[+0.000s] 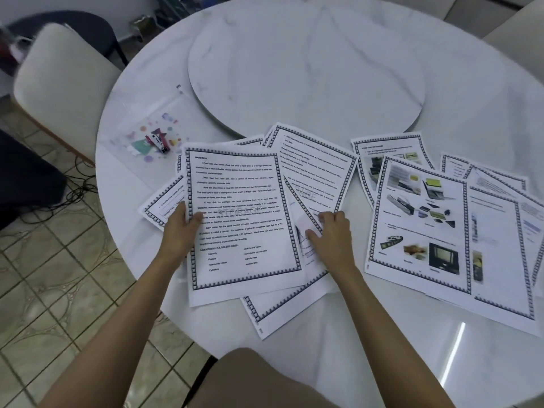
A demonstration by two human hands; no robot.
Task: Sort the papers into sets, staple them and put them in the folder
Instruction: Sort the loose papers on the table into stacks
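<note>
Fingers (180,209) of my left hand (179,231) are closed on the left edge of the HARD DISK sheet (241,219), thumb on its printed face, the rest tucked beneath. Right hand (332,231): fingers bent, tips and thumb down on the overlapping text sheets (318,172) just right of that page. Whether they pinch a corner or merely press, I cannot tell.

Finding: sorting appears under way, and no set looks stapled yet. Papers lie in two loose fans on the near half of the table (323,348): text pages under my hands, picture pages (421,219) to the right, apart from them.

Recommendation: keep the lower sheets flat with the right hand while the left draws the top page clear, so the fan does not drag. Read each heading before assigning a set. Square the edges before stapling.

Far left, the stapler (159,142) rests on the clear folder (138,125), well apart from both hands. Beyond the papers sits the turntable (309,69), its near rim just beside their far corners.
</note>
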